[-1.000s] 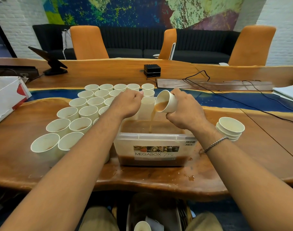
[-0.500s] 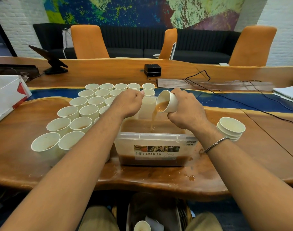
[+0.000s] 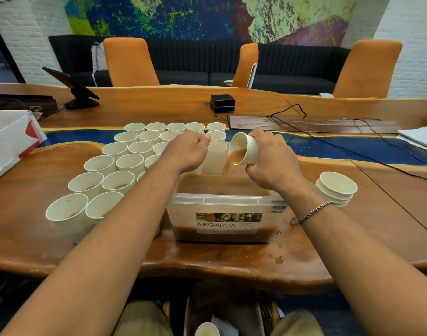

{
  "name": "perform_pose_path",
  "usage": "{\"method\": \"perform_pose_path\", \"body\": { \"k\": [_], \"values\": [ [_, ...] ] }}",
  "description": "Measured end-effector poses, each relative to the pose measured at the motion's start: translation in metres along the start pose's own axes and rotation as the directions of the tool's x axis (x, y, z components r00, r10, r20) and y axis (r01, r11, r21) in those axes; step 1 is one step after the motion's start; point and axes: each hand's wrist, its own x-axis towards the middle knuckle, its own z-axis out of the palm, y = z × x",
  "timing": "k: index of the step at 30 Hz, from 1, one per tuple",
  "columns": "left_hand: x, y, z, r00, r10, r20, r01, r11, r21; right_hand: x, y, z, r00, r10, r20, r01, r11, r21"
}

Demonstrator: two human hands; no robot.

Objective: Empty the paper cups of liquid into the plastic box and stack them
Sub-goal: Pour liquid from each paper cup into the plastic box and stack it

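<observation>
Our right hand (image 3: 273, 163) wrapped around a tilted cup (image 3: 246, 148), brown liquid (image 3: 223, 177) streaming into the plastic box (image 3: 222, 202) below, our left hand (image 3: 187, 151) curled beside it, its hold hidden from us, stack of cups (image 3: 336, 190) right of the box.

Long wooden table (image 3: 62, 238) here, with a blue resin strip (image 3: 353, 146) running across it. At the left edge, a white cardboard box (image 3: 8, 141) with a red patch. Toward the far left corner, a dark tablet (image 3: 71, 86) tilts on its stand. Mid-table near the far edge sits a small black box (image 3: 222, 103), with black cables (image 3: 287, 110) looping off to the right over a dark wooden board (image 3: 316, 124). A stack of papers (image 3: 418, 138) lies at the right edge. Brown drops (image 3: 276, 259) are spattered near the front edge. Beyond the table are three orange chairs (image 3: 130, 61), a black sofa (image 3: 195, 59), a colourful mural (image 3: 183, 15) and white brick wall (image 3: 411, 44).
</observation>
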Motion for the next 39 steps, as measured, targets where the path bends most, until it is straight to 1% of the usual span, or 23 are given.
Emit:
{"method": "perform_pose_path", "body": {
  "k": [7,14,23,39],
  "values": [
    [0.0019,-0.0014,0.0025,1.0,0.007,-0.029,-0.007,1.0,-0.002,-0.0003,-0.0001,0.0002,1.0,-0.008,-0.005,0.008,1.0,-0.014],
    [0.0013,-0.0007,0.0017,1.0,0.022,-0.017,-0.022,1.0,0.009,-0.0002,0.0008,0.0018,0.999,-0.029,-0.027,0.028,0.999,-0.038],
    [0.0013,-0.0011,0.0031,0.998,0.045,-0.041,-0.045,0.999,0.011,-0.0011,0.0009,0.0014,0.998,-0.052,-0.043,0.05,0.997,-0.052],
    [0.001,-0.0005,0.002,0.999,0.023,-0.025,-0.023,1.0,0.007,-0.0012,0.0015,0.0003,0.995,-0.091,-0.046,0.086,0.992,-0.097]
  ]
}}
